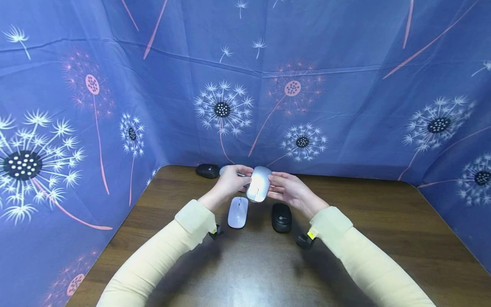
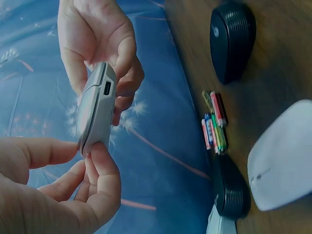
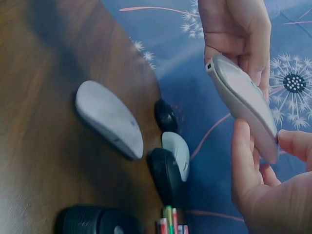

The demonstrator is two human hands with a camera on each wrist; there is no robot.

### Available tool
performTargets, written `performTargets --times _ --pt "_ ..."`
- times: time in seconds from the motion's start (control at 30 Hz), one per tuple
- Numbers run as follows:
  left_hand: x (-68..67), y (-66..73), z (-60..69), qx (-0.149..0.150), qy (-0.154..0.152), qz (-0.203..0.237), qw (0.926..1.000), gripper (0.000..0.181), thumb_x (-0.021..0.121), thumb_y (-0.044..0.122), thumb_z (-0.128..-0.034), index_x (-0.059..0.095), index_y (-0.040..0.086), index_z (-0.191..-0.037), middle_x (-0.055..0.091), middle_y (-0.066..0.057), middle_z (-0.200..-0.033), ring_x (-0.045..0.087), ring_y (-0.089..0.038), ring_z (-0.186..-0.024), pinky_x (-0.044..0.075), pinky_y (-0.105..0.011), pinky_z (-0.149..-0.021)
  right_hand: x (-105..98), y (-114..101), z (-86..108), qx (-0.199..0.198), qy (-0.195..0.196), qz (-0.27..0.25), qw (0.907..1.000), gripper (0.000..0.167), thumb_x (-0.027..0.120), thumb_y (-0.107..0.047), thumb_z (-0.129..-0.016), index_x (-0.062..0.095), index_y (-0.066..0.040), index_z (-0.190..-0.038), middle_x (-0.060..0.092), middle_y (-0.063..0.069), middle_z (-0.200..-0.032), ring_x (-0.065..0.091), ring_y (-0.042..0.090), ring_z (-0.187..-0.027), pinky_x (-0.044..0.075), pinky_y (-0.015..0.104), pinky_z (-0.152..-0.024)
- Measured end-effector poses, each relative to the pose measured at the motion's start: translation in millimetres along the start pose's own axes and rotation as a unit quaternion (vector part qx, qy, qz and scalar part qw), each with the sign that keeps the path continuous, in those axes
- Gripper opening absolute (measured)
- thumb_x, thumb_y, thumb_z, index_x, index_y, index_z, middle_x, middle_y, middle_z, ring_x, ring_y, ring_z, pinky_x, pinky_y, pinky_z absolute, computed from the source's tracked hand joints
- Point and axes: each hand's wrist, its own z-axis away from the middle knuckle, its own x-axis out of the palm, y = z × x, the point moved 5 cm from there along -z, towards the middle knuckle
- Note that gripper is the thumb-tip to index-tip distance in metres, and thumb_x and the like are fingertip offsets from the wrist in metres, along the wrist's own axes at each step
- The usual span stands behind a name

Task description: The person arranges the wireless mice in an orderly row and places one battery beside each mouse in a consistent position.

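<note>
A silver-white computer mouse (image 1: 258, 184) is held up above the table between both hands. My left hand (image 1: 231, 180) pinches one side of it between thumb and fingers. On the opposite side, my right hand (image 1: 290, 190) grips it with thumb and fingertips. The left wrist view shows the mouse (image 2: 97, 114) on edge, with a small dark port in its end. In the right wrist view the mouse (image 3: 243, 107) slants down toward the right hand (image 3: 273, 180). Its underside cannot be made out clearly.
A white mouse (image 1: 238, 212) and a black mouse (image 1: 281, 217) lie on the wooden table (image 1: 368, 238) below the hands. Farther back are another black mouse (image 1: 207, 171), a pale mouse (image 3: 176, 153), a dark mouse (image 3: 165, 178) and several batteries (image 2: 214, 127). A blue patterned curtain (image 1: 345, 106) hangs behind.
</note>
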Motion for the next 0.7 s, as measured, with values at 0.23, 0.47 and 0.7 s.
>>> performTargets --times 0.23,0.47,0.7 --pt "19.2 -0.9 5.8 -0.008 -0.047 0.001 0.9989 0.028 0.058 0.003 -0.0896 0.062 0.000 -0.117 0.064 -0.014 -0.111 0.063 -0.019 -0.090 0.057 -0.038 -0.071 -17 11 11.0 0.018 -0.003 0.027 0.9995 0.050 0.049 -0.020 -0.099 0.029 0.001 -0.139 0.054 0.009 -0.099 0.060 0.016 -0.081 0.056 0.029 -0.077" --pt "38.6 -4.8 8.5 0.001 -0.061 0.016 0.9980 0.028 0.058 -0.001 -0.0875 0.063 -0.002 -0.115 0.065 -0.016 -0.108 0.062 -0.018 -0.086 0.057 -0.037 -0.070 -32 21 20.0 0.022 -0.005 0.030 0.9993 0.048 0.047 -0.024 -0.099 0.030 0.001 -0.136 0.058 0.006 -0.093 0.060 0.015 -0.078 0.056 0.028 -0.075" --pt "57.3 -9.3 11.0 -0.005 -0.065 0.019 0.9977 0.027 0.059 -0.001 -0.0865 0.065 -0.001 -0.113 0.067 -0.014 -0.105 0.062 -0.015 -0.083 0.057 -0.038 -0.071 -48 31 29.5 0.024 -0.010 0.020 0.9995 0.040 0.047 -0.024 -0.099 0.032 -0.002 -0.129 0.058 0.005 -0.092 0.060 0.014 -0.076 0.057 0.030 -0.075"
